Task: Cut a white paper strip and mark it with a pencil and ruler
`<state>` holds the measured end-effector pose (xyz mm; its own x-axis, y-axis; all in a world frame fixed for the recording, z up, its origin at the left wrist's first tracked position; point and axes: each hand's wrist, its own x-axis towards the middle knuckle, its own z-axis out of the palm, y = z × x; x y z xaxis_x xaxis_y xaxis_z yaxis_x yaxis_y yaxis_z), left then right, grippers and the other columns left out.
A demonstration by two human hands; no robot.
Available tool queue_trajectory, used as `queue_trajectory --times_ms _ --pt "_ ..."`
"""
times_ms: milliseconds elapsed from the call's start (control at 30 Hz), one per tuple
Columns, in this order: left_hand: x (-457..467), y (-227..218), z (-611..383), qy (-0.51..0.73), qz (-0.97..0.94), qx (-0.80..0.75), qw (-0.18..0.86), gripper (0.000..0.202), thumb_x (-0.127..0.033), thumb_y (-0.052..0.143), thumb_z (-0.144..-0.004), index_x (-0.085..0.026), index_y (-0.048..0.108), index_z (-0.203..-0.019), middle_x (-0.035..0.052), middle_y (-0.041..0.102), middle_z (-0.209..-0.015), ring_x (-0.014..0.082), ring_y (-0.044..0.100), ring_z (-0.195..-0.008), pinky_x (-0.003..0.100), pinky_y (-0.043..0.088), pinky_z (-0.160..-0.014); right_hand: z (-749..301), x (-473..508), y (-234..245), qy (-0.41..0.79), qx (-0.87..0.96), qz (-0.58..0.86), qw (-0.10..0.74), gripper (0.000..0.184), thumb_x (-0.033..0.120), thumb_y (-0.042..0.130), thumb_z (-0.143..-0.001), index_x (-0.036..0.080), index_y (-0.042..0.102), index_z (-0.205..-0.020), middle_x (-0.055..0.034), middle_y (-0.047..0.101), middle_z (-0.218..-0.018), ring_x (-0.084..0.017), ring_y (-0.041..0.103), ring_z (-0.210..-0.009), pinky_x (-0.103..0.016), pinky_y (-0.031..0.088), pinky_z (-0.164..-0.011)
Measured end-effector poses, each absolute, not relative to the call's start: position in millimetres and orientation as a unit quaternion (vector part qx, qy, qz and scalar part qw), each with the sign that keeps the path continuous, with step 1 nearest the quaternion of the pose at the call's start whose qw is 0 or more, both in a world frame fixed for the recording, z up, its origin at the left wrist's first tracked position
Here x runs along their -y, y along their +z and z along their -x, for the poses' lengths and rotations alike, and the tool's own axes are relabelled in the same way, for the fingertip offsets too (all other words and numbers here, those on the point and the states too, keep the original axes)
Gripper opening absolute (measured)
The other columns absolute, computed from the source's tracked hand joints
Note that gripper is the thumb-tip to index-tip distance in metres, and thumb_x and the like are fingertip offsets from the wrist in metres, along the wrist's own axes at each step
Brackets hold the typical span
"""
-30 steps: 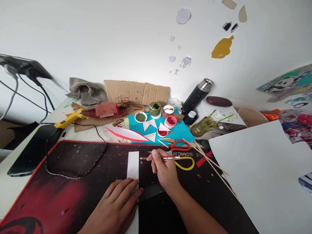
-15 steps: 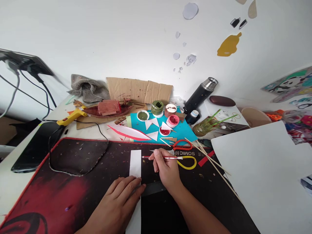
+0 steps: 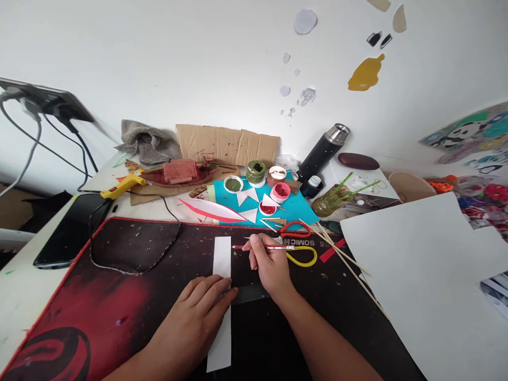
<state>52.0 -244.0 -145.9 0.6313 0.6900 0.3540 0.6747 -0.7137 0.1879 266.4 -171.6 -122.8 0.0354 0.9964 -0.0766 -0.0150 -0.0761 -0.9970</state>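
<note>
My left hand [image 3: 204, 312] lies with its fingers stretched out across a narrow white paper strip [image 3: 222, 254], pressing it on the dark mat. Between the fingers of my right hand [image 3: 270, 264] is a red pencil [image 3: 273, 247], its point just off the strip's right edge near the top. Partly behind that hand rest scissors [image 3: 302, 256] with one red and one yellow loop. Beyond the strip lies a pointed, leaf-shaped white paper piece with red edges [image 3: 214, 210]. Small white paper triangles [image 3: 248, 196] sit on a blue sheet.
Paint jars [image 3: 256, 172] stand on the blue sheet [image 3: 222, 190]. A brown model boat [image 3: 180, 173] and a yellow glue gun [image 3: 125, 184] with a looped cable are back left. Thin sticks [image 3: 349, 259] and a large white sheet [image 3: 408, 254] lie right. A black flask [image 3: 323, 151] leans behind.
The view has shifted slightly, and more of the strip's near end shows. My left hand stays on the strip, and my right hand still holds the pencil beside it.
</note>
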Motion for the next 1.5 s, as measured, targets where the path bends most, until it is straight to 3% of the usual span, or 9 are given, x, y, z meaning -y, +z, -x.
queue_trajectory --times_ms 367,867,1300,1500 --pt "243.7 -144.8 -52.5 0.207 -0.904 -0.375 0.013 0.043 -0.010 0.056 -0.101 -0.028 0.072 -0.137 0.0055 0.076 -0.133 0.0226 0.066 -0.125 0.040 0.045 -0.112 -266.6 172.2 -123.9 0.498 0.485 0.532 0.484 0.063 0.080 0.061 -0.102 0.022 0.072 -0.083 0.0045 0.052 -0.052 -0.013 0.047 -0.047 -0.027 0.038 -0.051" --pt "241.5 -139.9 -54.8 0.229 -0.900 -0.370 0.021 0.040 -0.009 0.052 -0.103 -0.025 0.073 -0.133 0.0041 0.077 -0.130 0.0226 0.065 -0.124 0.040 0.043 -0.111 -265.8 171.7 -120.4 0.498 0.496 0.514 0.491 0.043 0.060 0.067 -0.106 0.021 0.073 -0.088 0.0020 0.063 -0.066 -0.011 0.054 -0.049 -0.025 0.040 -0.050" --pt "241.1 -140.9 -57.8 0.239 -0.896 -0.373 0.026 0.037 -0.013 0.048 -0.107 -0.024 0.074 -0.131 0.0041 0.078 -0.129 0.0239 0.064 -0.123 0.041 0.042 -0.110 -264.6 171.8 -125.1 0.517 0.512 0.492 0.478 0.042 0.059 0.067 -0.106 0.021 0.075 -0.094 -0.0009 0.073 -0.073 -0.012 0.060 -0.053 -0.026 0.046 -0.054" --pt "240.4 -135.9 -58.1 0.235 -0.898 -0.372 0.017 0.038 -0.010 0.049 -0.105 -0.024 0.074 -0.130 0.0041 0.078 -0.127 0.0232 0.065 -0.121 0.040 0.043 -0.109 -266.3 173.1 -125.9 0.509 0.500 0.508 0.482 0.055 0.071 0.063 -0.106 0.020 0.073 -0.086 0.0027 0.063 -0.060 -0.012 0.058 -0.048 -0.025 0.044 -0.050"
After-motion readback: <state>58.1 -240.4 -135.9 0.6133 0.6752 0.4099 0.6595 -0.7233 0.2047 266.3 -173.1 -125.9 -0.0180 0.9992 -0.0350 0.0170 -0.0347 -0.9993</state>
